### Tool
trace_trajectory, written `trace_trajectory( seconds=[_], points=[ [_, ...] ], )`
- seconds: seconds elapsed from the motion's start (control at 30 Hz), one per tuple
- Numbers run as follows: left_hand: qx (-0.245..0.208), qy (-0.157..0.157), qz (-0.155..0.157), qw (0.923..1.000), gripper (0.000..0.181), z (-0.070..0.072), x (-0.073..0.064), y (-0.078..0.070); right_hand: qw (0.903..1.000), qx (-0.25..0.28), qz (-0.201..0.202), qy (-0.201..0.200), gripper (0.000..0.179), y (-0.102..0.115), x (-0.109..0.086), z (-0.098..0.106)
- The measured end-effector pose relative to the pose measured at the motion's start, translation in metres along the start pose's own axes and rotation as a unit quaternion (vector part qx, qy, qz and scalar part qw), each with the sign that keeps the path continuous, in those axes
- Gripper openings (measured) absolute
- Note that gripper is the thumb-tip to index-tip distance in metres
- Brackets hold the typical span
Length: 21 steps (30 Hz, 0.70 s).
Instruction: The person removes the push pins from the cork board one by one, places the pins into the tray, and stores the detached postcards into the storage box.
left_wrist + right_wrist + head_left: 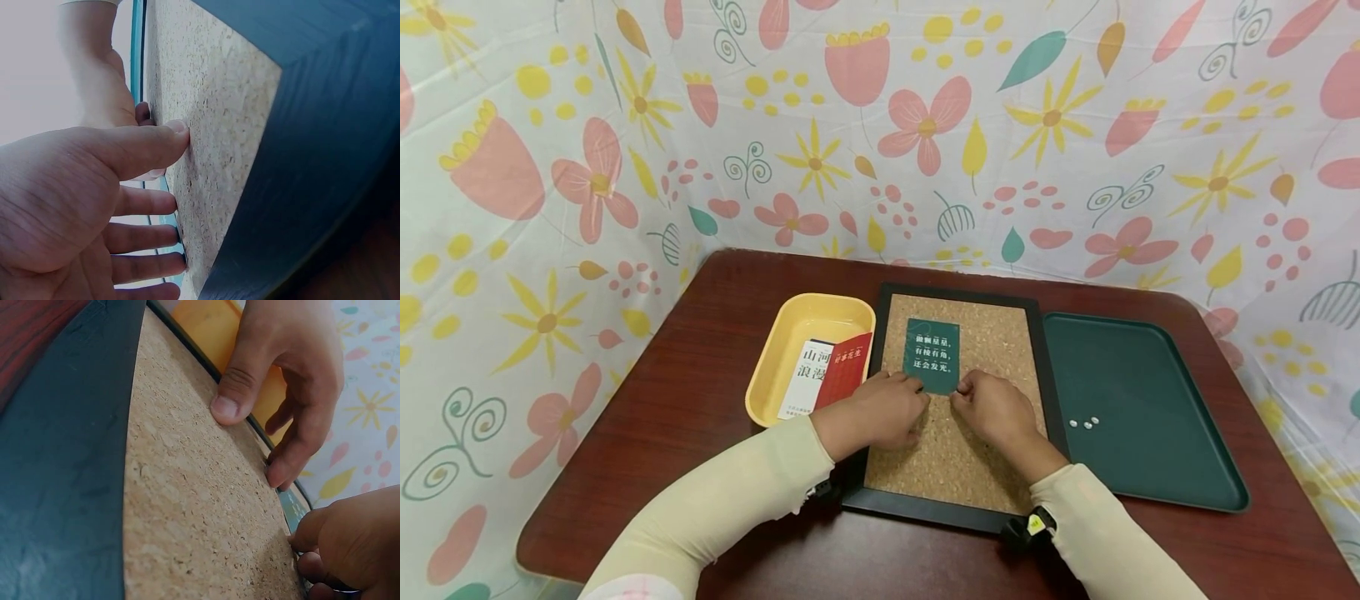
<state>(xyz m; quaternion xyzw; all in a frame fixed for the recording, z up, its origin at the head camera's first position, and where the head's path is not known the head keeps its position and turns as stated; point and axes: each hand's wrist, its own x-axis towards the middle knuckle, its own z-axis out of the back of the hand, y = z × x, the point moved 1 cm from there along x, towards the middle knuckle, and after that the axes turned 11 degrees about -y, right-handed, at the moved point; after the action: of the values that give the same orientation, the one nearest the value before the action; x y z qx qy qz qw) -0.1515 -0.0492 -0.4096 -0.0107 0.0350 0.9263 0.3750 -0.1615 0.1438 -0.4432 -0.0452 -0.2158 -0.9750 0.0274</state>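
Note:
A dark green card (pixel 932 354) with white Chinese characters lies on the cork board (pixel 917 475), in its upper left part. My left hand (pixel 891 410) touches the card's lower left corner with its fingertips. Its fingers are nearly straight in the left wrist view, and its thumb (pixel 150 147) rests on the cork. At the card's lower right corner is my right hand (pixel 996 412), fingers curled (pixel 312 565) and thumb close to the index finger. Whether it pinches anything small there is hidden.
Left of the board stands a yellow tray (pixel 767 367) with a white card (pixel 797 387) and a red card (pixel 842 375). A dark green tray (pixel 1150 392) at right holds three small shiny pieces (pixel 1087 424). The black frame (pixel 925 510) borders the cork. Floral cloth hangs behind.

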Motion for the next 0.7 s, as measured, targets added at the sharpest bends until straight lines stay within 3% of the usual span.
trace_trajectory(
  seconds=[0.7],
  points=[
    [-0.011,0.005,0.003,0.9999,0.054,0.0010,0.0016,-0.0012,0.9999,-0.003,0.005,-0.013,0.011,0.0007,-0.0004,-0.0010]
  ],
)
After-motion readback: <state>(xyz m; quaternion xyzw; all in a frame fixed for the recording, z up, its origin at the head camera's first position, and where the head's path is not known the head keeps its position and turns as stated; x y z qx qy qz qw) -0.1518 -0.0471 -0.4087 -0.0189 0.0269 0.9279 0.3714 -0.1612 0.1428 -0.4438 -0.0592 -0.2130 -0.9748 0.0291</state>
